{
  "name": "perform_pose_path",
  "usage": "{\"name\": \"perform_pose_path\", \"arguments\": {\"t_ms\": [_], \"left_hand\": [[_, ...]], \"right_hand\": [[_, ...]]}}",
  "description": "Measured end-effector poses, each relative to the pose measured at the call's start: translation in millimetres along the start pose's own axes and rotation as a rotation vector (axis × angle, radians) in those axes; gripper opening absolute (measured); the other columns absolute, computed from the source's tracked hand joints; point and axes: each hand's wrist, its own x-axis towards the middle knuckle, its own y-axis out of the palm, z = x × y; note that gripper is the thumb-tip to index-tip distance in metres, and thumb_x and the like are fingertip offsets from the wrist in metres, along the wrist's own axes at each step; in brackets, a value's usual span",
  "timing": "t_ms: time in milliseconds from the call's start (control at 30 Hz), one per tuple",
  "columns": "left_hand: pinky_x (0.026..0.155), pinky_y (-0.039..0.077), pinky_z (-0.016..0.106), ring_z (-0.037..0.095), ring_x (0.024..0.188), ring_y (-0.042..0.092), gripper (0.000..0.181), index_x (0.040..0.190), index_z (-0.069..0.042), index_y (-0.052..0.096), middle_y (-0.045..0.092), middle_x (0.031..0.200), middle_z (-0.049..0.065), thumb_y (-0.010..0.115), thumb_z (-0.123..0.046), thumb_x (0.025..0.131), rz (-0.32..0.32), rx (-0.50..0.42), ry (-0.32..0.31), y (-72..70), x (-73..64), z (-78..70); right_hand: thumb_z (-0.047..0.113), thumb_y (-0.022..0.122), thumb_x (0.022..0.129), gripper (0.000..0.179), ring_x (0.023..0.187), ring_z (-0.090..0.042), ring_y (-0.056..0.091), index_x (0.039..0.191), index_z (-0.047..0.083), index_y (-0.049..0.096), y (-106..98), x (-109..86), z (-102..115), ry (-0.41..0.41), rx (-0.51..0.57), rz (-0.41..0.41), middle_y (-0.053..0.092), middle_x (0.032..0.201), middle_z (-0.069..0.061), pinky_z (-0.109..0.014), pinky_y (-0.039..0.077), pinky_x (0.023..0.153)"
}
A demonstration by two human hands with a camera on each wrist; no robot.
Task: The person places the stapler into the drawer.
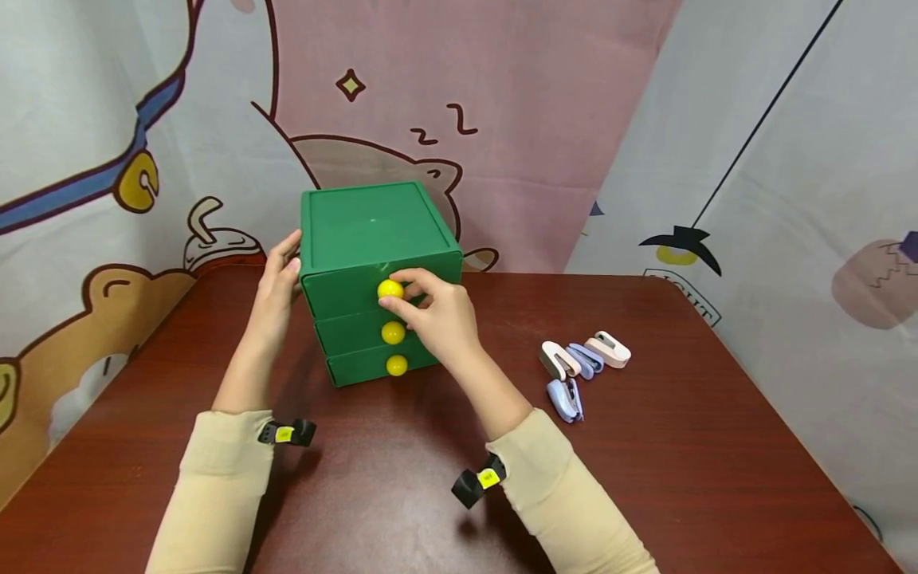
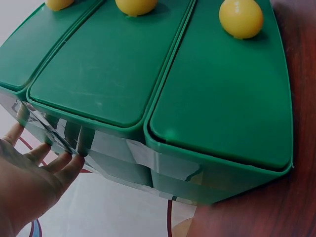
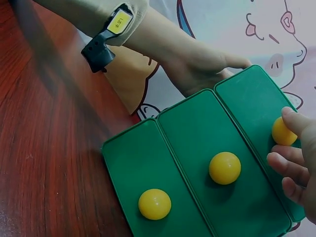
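A green box of three stacked drawers (image 1: 373, 227) stands on the table, each drawer front bearing a round yellow knob. My right hand (image 1: 446, 317) pinches the top knob (image 1: 390, 289) between thumb and fingers; the right wrist view shows that knob (image 3: 283, 131) partly behind the thumb. Below it are the middle knob (image 1: 393, 332) and the bottom knob (image 1: 397, 365). Against the box's left side rests my left hand (image 1: 275, 279). Its fingers look extended in the left wrist view, with the fingertips (image 2: 76, 160) touching the taped side. All three drawers appear closed.
Right of the box lie several small staplers: a white one (image 1: 559, 360), a blue one (image 1: 586, 361), a pale one (image 1: 608, 349) and a nearer blue one (image 1: 566, 400). A printed curtain (image 1: 538, 119) hangs behind the brown table (image 1: 681, 478).
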Motion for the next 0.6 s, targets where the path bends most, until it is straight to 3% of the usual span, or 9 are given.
{"name": "perform_pose_path", "arguments": {"t_ms": [233,367,600], "left_hand": [[0.092,0.034,0.029,0.016,0.114,0.047,0.058,0.150,-0.014,0.030,0.030,0.148,0.013,0.045,-0.037,0.099,0.008,0.005,0.034,-1.9,0.3,3.2],[0.095,0.032,0.033,0.018,0.114,0.047,0.056,0.151,-0.013,0.028,0.029,0.148,0.012,0.041,-0.032,0.100,0.009,0.007,0.017,-1.3,0.1,2.1],[0.095,0.031,0.034,0.018,0.113,0.046,0.054,0.151,-0.012,0.026,0.030,0.147,0.010,0.036,-0.027,0.101,-0.002,0.014,0.003,0.1,0.2,1.7]], "right_hand": [[0.027,0.076,0.083,0.032,0.053,-0.008,0.057,0.111,0.015,0.066,-1,-13.8,-7,-0.041,-0.006,-0.026,0.069,0.082,0.004,-0.022,0.045,0.051],[0.024,0.075,0.084,0.026,0.050,-0.006,0.057,0.104,0.013,0.064,1,-22.3,-17,0.008,0.038,-0.016,0.068,0.080,0.002,-0.023,0.046,0.049],[0.029,0.074,0.084,0.026,0.047,-0.015,0.059,0.105,0.016,0.066,8,-30.7,-32,0.119,0.053,0.091,0.069,0.079,0.005,-0.025,0.048,0.049]]}}
